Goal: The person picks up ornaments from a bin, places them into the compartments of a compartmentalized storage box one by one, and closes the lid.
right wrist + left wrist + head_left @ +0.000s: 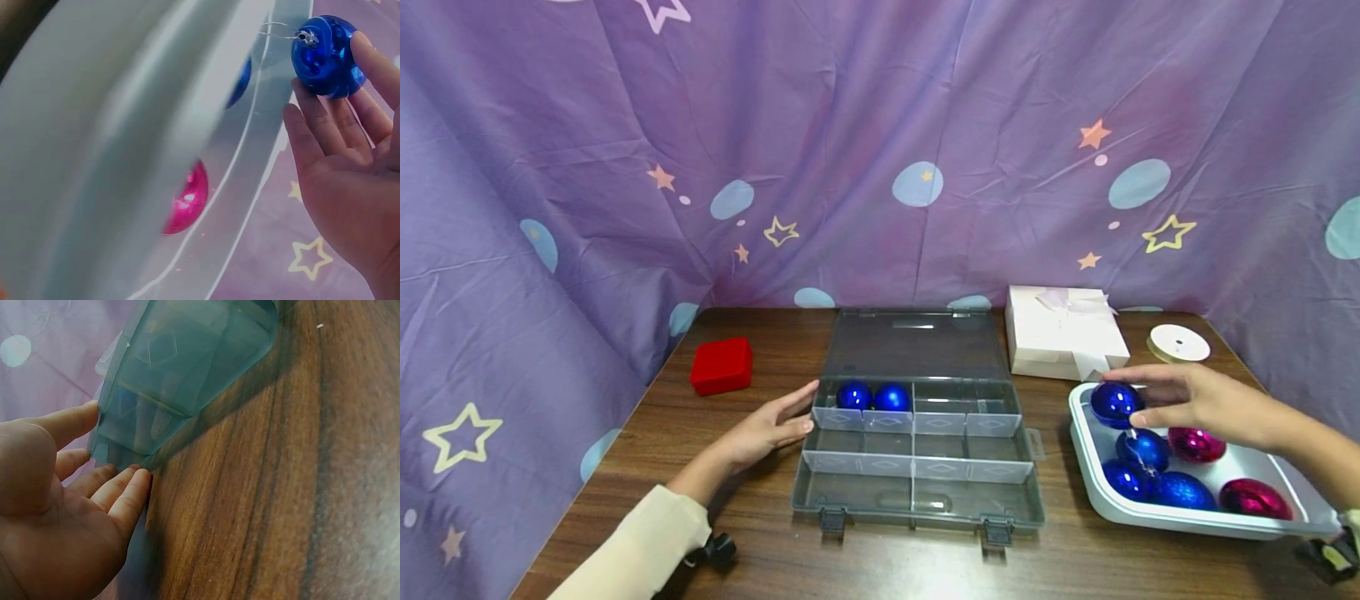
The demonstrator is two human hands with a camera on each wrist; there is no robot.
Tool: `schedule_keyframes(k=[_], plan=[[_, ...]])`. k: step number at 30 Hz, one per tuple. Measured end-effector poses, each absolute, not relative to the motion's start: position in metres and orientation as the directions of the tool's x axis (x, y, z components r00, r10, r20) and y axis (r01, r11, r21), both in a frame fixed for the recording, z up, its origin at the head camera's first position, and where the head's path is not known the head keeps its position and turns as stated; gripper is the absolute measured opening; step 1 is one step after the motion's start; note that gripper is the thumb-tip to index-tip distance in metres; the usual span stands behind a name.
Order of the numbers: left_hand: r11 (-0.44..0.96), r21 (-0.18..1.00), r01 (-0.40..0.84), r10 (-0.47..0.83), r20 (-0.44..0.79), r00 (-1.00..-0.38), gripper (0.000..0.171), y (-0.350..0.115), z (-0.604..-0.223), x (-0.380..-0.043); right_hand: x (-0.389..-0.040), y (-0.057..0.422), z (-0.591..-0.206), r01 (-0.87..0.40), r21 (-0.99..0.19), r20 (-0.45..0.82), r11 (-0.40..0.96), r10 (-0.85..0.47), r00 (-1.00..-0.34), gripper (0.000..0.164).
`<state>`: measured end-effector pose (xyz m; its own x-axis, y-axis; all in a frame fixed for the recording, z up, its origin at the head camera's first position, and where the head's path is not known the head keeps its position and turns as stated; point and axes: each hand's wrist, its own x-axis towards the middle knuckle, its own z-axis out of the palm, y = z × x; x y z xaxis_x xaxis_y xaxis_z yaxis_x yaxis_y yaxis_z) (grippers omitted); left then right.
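A shiny blue Christmas ball is pinched between the thumb and fingers of my right hand, above the far left part of a white tub. Inside the tub lie several blue balls and two pink ones. My left hand touches the left side of a grey see-through compartment box with extended fingertips, as the left wrist view also shows. Its lid leans back, raised. Two blue balls sit side by side in the box's back left compartment.
A red box lies at the back left of the wooden table. Behind the tub stand a white gift box with a ribbon bow and a white spool. A purple patterned cloth hangs behind the table.
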<state>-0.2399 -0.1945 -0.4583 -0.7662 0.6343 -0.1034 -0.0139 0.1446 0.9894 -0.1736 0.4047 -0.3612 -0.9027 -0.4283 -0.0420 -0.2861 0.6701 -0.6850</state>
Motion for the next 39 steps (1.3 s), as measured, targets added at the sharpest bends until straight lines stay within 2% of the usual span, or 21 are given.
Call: schedule_keyframes(k=[8, 17, 29, 34, 39], plan=[[0.141, 0.990, -0.011, 0.634, -0.098, -0.767, 0.077, -0.194, -0.458, -0.240, -0.178, 0.396, -0.351, -0.303, -0.698, -0.026, 0.648, -0.447, -0.894, 0.055], [0.150, 0.989, 0.000, 0.630, -0.095, -0.771, 0.075, -0.193, -0.457, -0.240, -0.190, 0.379, -0.342, -0.412, -0.683, 0.076, 0.603, -0.503, -0.861, 0.050], [0.173, 0.985, -0.003, 0.628, -0.113, -0.770, 0.072, -0.193, -0.456, -0.240, -0.206, 0.343, -0.337, -0.369, -0.690, 0.016, 0.623, -0.496, -0.868, 0.055], [0.164, 0.986, -0.006, 0.630, -0.110, -0.769, 0.073, -0.193, -0.456, -0.240, -0.214, 0.329, -0.339, -0.327, -0.748, -0.021, 0.577, -0.513, -0.858, 0.057], [0.152, 0.988, -0.007, 0.632, -0.102, -0.768, 0.077, -0.194, -0.456, -0.240, -0.228, 0.316, -0.346, -0.344, -0.788, -0.005, 0.511, -0.564, -0.826, 0.058]])
